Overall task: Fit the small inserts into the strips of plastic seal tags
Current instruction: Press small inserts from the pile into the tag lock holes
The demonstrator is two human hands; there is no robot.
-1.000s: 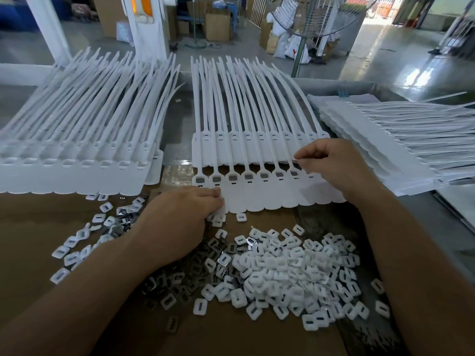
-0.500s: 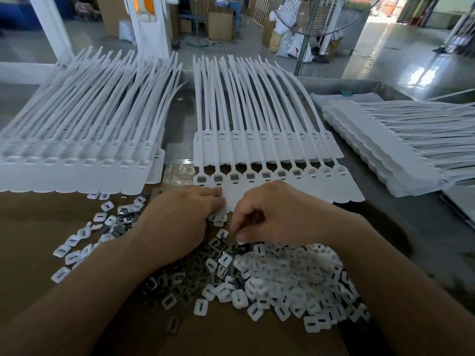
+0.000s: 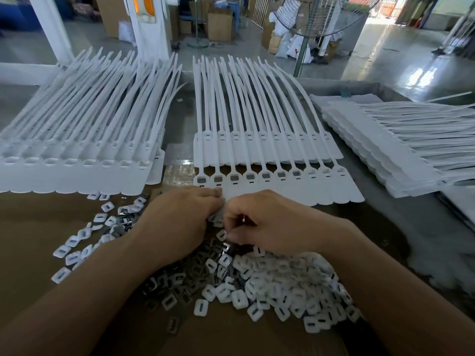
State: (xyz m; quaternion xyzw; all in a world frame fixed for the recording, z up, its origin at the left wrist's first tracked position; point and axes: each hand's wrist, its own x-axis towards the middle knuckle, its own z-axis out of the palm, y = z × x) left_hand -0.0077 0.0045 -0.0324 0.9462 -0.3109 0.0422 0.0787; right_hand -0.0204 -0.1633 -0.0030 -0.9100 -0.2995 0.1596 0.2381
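I am watching the strip of seal tags (image 3: 282,187) lying flat in the middle of the table. Its row is running left to right, and its long thin tails are pointing away from me. The left hand (image 3: 180,219) is pressing the strip's near edge with straight fingers. The right hand (image 3: 275,222) is curling up and pinching one white insert (image 3: 221,235) beside the pile of inserts (image 3: 290,283).

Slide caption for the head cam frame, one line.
Left hand rests on the near strip of seal tags while the right hand picks at the pile of white inserts.
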